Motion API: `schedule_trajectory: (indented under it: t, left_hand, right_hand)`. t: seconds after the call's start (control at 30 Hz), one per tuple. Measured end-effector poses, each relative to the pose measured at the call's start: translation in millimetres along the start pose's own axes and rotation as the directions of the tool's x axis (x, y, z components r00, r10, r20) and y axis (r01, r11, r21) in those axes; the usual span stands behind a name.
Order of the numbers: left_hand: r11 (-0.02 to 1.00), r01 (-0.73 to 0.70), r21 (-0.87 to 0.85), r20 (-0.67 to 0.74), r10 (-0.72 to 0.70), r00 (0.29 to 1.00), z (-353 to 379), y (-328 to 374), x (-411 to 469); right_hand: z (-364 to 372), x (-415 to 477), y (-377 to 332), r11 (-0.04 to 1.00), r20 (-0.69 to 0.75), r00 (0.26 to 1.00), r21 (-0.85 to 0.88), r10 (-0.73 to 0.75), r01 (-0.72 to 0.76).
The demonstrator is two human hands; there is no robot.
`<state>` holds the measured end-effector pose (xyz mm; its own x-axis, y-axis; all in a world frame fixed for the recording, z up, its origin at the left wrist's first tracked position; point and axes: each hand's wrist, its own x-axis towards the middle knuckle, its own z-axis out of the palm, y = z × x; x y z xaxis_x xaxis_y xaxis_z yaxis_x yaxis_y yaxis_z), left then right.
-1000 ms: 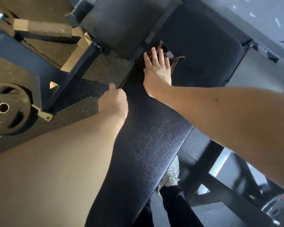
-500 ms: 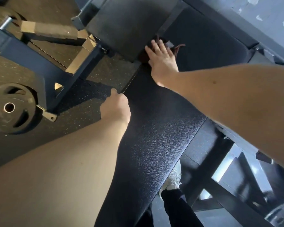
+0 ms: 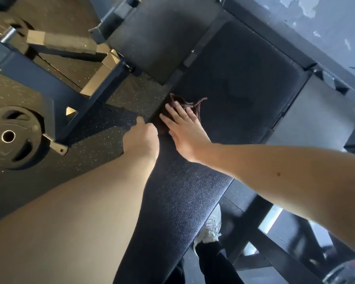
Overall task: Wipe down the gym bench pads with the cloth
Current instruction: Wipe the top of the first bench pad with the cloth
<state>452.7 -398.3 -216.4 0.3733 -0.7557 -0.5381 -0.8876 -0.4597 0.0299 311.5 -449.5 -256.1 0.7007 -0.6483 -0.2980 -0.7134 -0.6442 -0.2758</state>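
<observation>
The right hand (image 3: 186,131) reached forward with a straight arm, fingers straight and spread, its grip open and pressing the dark brown cloth (image 3: 195,106) flat against the bench pad (image 3: 178,201). The cloth lay bunched at the pad's far left edge. The left hand (image 3: 141,139) sat just beside it, its grip curled over that same edge, thumb pointing forward.

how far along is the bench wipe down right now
Done: nothing provable; no pad shows wipe marks. In hand: the right hand presses the brown cloth flat on the wide pad, near where it meets the long pad, while the left hand braces at the long pad's left edge. Left: probably the rest of the wide pad, the long pad, and the upper pad, which has no cloth on it.
</observation>
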Motion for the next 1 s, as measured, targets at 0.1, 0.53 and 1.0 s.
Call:
schedule_trajectory:
  t: [0.1, 0.53, 1.0]
  left_hand:
    - [1.0, -0.002, -0.003, -0.007, 0.002, 1.0, 0, 1, 0]
    - [0.995, 0.02, 0.096, 0.008, -0.02, 1.0, -3, 11, -1]
    - [0.921, 0.092, 0.379, 0.018, -0.107, 0.994, -20, 44, 4]
  right_hand:
    - [-27, 43, 33, 0.993, -0.039, 0.993, 0.0, 0.114, -0.114]
    - [2, 7, -10, 0.947, -0.102, 0.941, 0.038, 0.322, -0.32]
    - [4, -64, 9, 0.988, 0.101, 0.988, -0.114, 0.12, -0.108]
